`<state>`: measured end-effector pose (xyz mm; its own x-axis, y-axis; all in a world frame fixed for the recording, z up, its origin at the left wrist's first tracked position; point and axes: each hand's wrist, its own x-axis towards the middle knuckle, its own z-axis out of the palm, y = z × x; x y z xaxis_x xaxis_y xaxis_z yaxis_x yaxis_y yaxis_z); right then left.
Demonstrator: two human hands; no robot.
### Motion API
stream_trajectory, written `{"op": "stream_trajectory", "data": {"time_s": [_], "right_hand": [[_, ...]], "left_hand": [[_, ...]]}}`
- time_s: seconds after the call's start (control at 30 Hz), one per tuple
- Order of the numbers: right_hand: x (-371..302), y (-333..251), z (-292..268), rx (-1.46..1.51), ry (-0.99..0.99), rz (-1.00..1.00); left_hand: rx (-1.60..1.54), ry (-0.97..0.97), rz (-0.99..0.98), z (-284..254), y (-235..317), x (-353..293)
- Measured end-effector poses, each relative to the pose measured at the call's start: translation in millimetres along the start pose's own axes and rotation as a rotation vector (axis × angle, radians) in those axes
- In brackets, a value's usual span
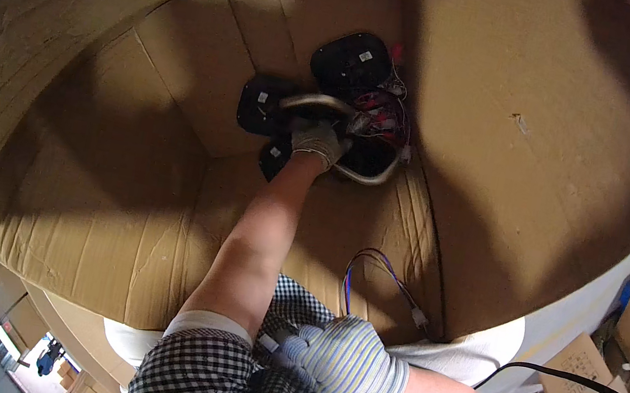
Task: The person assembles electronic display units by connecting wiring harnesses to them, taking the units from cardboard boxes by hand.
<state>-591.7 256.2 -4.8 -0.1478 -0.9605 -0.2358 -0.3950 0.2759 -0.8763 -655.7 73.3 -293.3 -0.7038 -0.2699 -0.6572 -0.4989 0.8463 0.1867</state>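
Observation:
Deep in a large cardboard box (124,190), my gloved left hand (319,141) is at a black rounded part with a pale rim (318,101). Its fingers are in shadow and partly hidden, so their grip does not show. Around it lie black rounded plates (351,63) with small white labels, a second pale-rimmed part (369,174) and tangled thin wires (382,116) with red and white bits. Close to my body, my right hand (354,363), in a striped knit glove, is closed. A blue and purple cable (383,260) with a white connector rises from behind it.
Tall cardboard walls (539,151) surround the parts, and the box's near edge lies in front of me. A black strap or cable (568,375) runs out at the right. More cardboard boxes (584,383) stand outside at the right, with others at the lower left.

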Motion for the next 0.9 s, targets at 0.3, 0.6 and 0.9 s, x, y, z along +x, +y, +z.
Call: {"op": "stream_trajectory", "data": {"time_s": [0.3,0.6,0.9], "right_hand": [[-5,-14,12,-0.114,0.111,-0.002],[-11,-10,40,-0.313,0.371,-0.080],[-61,-24,93,-0.050,0.379,0.009]], "left_hand": [[-1.294,0.386,0.104,-30,-15,-130],[-1.705,0.879,0.268,-71,-27,-317],[-1.695,0.442,0.326,31,-77,-449]]}}
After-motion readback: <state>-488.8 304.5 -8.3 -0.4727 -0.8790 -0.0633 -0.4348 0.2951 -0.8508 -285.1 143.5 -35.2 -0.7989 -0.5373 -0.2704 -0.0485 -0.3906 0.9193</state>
